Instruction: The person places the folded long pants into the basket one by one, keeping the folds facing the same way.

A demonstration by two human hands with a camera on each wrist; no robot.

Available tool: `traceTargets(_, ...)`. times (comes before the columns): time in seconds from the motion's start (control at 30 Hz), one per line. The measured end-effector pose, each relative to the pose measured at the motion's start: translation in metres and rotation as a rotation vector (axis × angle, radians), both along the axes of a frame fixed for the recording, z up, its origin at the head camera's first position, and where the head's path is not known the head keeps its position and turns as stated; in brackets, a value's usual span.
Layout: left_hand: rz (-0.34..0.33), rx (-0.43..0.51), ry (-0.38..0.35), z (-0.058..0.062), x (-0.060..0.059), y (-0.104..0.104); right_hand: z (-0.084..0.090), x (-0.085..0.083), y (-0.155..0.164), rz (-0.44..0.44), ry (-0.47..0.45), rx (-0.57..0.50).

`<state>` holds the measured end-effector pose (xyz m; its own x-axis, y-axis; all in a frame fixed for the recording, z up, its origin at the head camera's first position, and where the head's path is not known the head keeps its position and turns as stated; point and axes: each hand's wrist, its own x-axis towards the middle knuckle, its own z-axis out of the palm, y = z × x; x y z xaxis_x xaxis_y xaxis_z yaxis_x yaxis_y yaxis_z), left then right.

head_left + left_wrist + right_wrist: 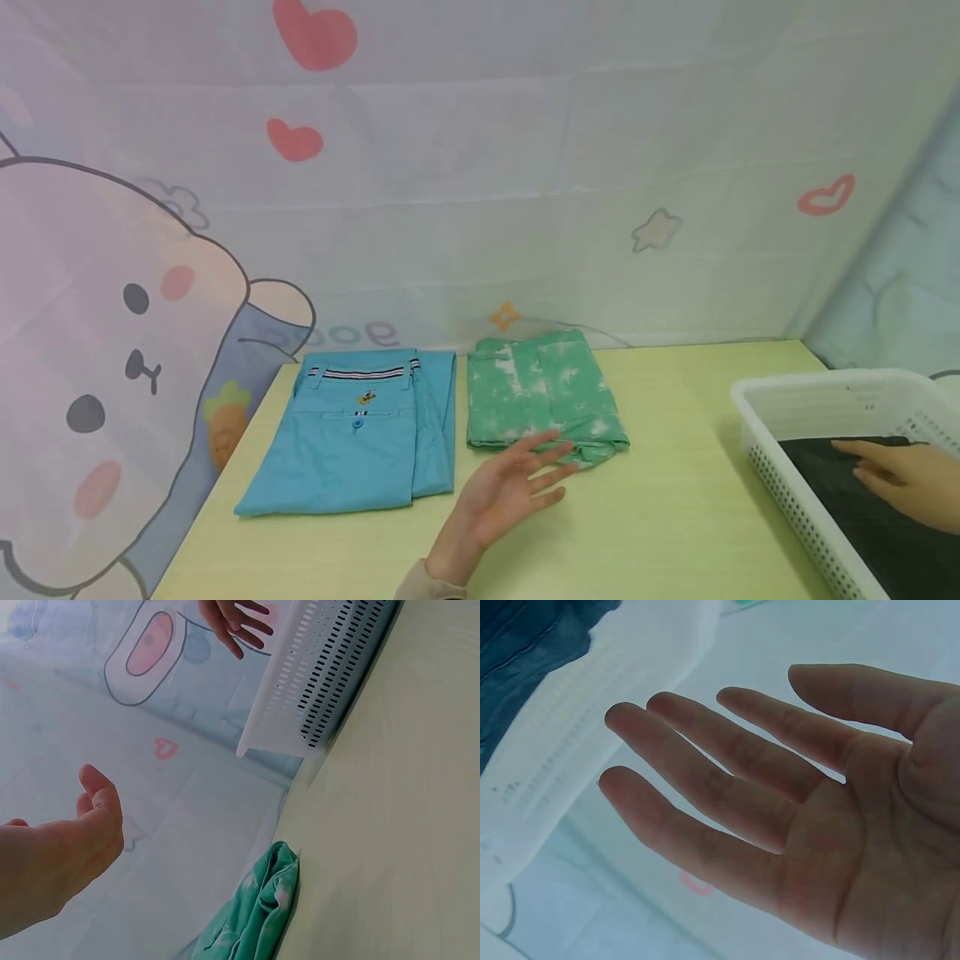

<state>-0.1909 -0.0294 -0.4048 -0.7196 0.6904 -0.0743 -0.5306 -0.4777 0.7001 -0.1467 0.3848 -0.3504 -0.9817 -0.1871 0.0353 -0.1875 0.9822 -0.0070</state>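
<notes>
My left hand [498,500] hovers over the table with its fingers spread and holds nothing. Just beyond its fingertips lies a folded green garment with white blotches [540,392], whose near edge is a little rumpled. To the left, folded light-blue trousers [352,450] lie flat, a buttoned back pocket and striped waistband trim showing. At the far right, my right hand [911,479] is above a white basket [795,492] that holds dark cloth [847,492]. The right wrist view shows the right hand's fingers [720,795] extended, with nothing in them.
The pale yellow-green table [660,500] carries both folded garments and the basket. A cloth backdrop [480,208] printed with hearts and a cartoon animal hangs right behind the table's back edge. The basket's perforated wall [330,682] stands upright at the table's right side.
</notes>
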Motion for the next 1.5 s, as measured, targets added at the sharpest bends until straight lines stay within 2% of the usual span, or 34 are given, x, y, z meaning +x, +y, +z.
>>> traceTargets(0.2, 0.013, 0.0, -0.007, 0.0, -0.002, -0.001, 0.006, -0.004, -0.007, 0.059, -0.094, -0.057)
traceTargets(0.37, 0.05, -0.018, -0.035, -0.001, -0.003, -0.002, 0.014, -0.004, -0.025, 0.11, -0.162, -0.118)
traceTargets(0.53, 0.102, -0.035, -0.057, -0.003, -0.005, -0.005, 0.018, -0.004, -0.045, 0.205, -0.128, -0.171)
traceTargets(0.83, 0.194, -0.051, -0.097, -0.004, -0.005, -0.011, 0.025, -0.016, -0.077, 0.278, -0.099, -0.162)
traceTargets(0.97, 0.223, -0.052, -0.11, -0.005, -0.005, -0.014, 0.024, -0.02, -0.087, 0.336, -0.089, -0.183)
traceTargets(1.13, 0.206, -0.022, -0.056, -0.011, -0.008, -0.019, 0.026, -0.028, -0.097, 0.406, -0.057, -0.221)
traceTargets(1.17, 0.19, 0.015, -0.035, -0.018, -0.012, -0.02, 0.026, -0.03, -0.099, 0.419, -0.049, -0.229)
traceTargets(1.27, 0.171, 0.039, -0.007, -0.021, -0.013, -0.022, 0.028, -0.036, -0.103, 0.446, -0.045, -0.255)
traceTargets(1.37, 0.181, 0.028, -0.03, -0.019, -0.013, -0.022, 0.03, -0.043, -0.108, 0.447, -0.069, -0.28)
traceTargets(1.4, 0.195, -0.002, -0.048, -0.012, -0.01, -0.022, 0.031, -0.045, -0.109, 0.448, -0.08, -0.285)
traceTargets(1.5, 0.209, -0.013, -0.088, -0.006, -0.01, -0.021, 0.032, -0.051, -0.116, 0.453, -0.093, -0.296)
